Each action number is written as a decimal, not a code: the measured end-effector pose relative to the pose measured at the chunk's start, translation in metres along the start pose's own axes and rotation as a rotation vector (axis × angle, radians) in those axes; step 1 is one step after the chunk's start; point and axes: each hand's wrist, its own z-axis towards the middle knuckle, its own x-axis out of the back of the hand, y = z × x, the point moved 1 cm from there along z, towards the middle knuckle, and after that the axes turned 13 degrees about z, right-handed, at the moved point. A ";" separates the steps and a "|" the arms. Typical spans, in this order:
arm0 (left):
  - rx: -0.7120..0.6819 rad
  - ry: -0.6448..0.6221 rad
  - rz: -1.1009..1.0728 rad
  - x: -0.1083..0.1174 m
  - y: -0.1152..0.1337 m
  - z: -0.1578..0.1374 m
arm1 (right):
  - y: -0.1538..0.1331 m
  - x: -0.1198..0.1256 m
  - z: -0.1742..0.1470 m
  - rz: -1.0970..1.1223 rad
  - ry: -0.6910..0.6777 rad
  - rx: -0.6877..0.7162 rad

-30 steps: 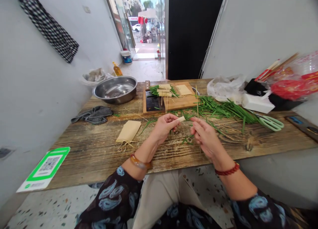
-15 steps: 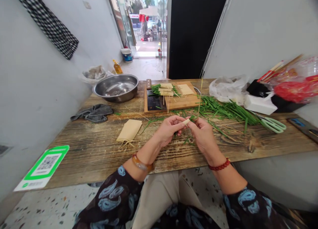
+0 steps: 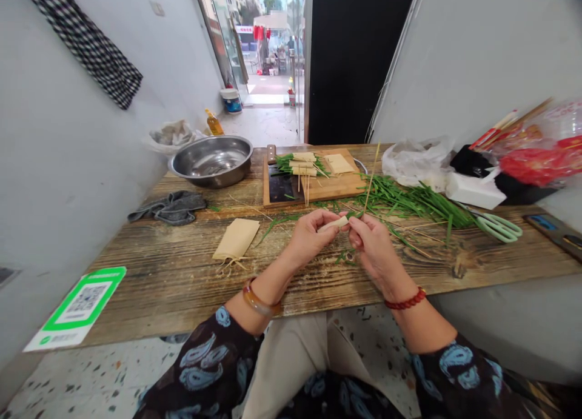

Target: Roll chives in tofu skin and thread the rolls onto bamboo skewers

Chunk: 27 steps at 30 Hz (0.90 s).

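Note:
My left hand [image 3: 309, 238] is closed around a small pale roll [image 3: 335, 224], which looks like a tofu sheet wrapped about green chives [image 3: 353, 214]. The chives show at the roll's right end. Beside it, my right hand [image 3: 376, 242] is closed with a thin bamboo skewer [image 3: 372, 175] rising from its fingers, leaning right. The skewer's lower end is hidden by the hand. Left of my hands lies a stack of tan tofu sheets [image 3: 237, 237]. Beyond them, several skewered rolls [image 3: 304, 164] with chives rest on the cutting board [image 3: 334, 188].
A cleaver [image 3: 282, 185] lies on the board's left side. Loose chives [image 3: 409, 201] and green-handled scissors [image 3: 499, 227] are to the right. A steel basin [image 3: 211, 161] and a grey cloth [image 3: 168, 207] sit left. Plastic bags [image 3: 416, 161] stand at the back right.
My right hand has shifted slightly right, away from the left. The skewer now leans more to the right, and more of the roll shows in my left hand.

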 end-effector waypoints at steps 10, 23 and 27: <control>0.137 -0.061 -0.221 0.002 -0.004 0.002 | 0.004 0.000 0.006 -0.180 0.001 0.108; 0.137 0.110 -0.072 0.002 -0.011 0.005 | 0.005 0.007 0.003 -0.252 -0.039 0.117; 0.137 0.142 -0.051 0.005 -0.010 0.006 | -0.015 0.032 -0.019 -0.382 -0.099 0.090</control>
